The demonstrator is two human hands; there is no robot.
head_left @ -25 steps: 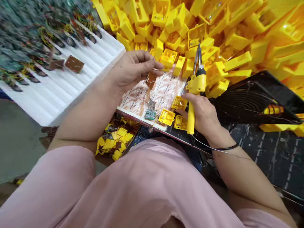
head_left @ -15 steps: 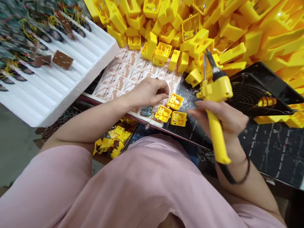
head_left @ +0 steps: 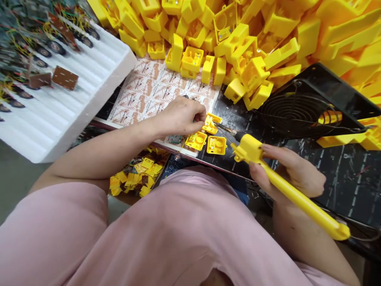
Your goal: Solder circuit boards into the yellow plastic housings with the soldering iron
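Right grip [head_left: 300, 171], clasping one soldering iron [head_left: 306, 204], has swung the tip over one of three grouped yellow casings [head_left: 210, 128], left grip [head_left: 184, 115] alongside, its hold unclear.

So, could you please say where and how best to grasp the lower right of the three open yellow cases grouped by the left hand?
Probably pinch the lower right case by its near wall, coming from the near side: it lies hollow up, leaving the rim exposed, while a second case sits close on its left and the third case lies beyond.
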